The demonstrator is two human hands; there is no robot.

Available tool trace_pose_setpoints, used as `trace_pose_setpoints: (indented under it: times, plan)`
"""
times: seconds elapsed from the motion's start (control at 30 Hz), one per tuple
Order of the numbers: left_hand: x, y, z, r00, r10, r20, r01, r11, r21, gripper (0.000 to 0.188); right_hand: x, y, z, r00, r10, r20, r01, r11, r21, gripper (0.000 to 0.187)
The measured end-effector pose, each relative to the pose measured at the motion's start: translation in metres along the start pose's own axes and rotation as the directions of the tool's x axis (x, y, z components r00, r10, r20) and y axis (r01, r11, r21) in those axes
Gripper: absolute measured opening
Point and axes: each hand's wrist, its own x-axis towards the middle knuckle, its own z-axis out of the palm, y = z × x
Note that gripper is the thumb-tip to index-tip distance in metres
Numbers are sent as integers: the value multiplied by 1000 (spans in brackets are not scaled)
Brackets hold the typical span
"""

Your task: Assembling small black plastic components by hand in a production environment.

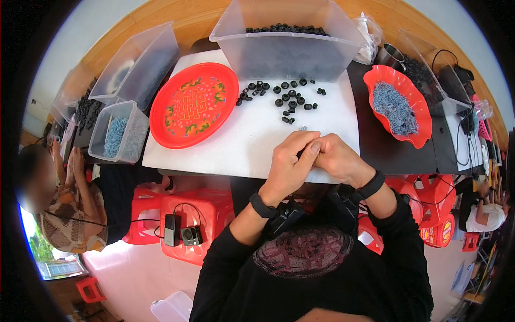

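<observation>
My left hand and my right hand meet over the front edge of a white mat. Both have their fingers curled in and pressed together. A small dark spot shows between them, but whatever they hold is hidden. Just beyond my fingertips lies a small patch of grey-blue bits. Farther off, several small round black plastic parts are scattered over the mat, some upright and others on their sides.
A translucent bin of black parts stands at the back. To the left are a red patterned tray and a clear tub of blue and grey pieces. A red scalloped dish of grey-blue pieces sits right. Another person works at far left.
</observation>
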Motion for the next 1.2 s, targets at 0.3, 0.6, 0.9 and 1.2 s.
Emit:
trace_pose_setpoints:
  times: [0.3, 0.6, 0.9, 1.2]
  plan:
    - [-12, 4, -22, 914, -288, -287, 146, 891, -429, 13, -2, -112, -30, 903, -423, -69, 109, 382, -918, 16]
    - [-7, -14, -41, 884, -339, -320, 252, 925, -284, 16, 103, -134, -106, 799, -587, -128, -195, -52, -979, 26]
    - [7, -10, -40, 954, -159, -253, 170, 985, 20, 19, 62, -93, -52, 625, -779, 38, 229, 137, -964, 13]
    - [11, -13, -34, 959, -108, -262, 141, 984, 111, 15, 62, -27, -41, 921, -333, 205, 260, 132, -957, 12]
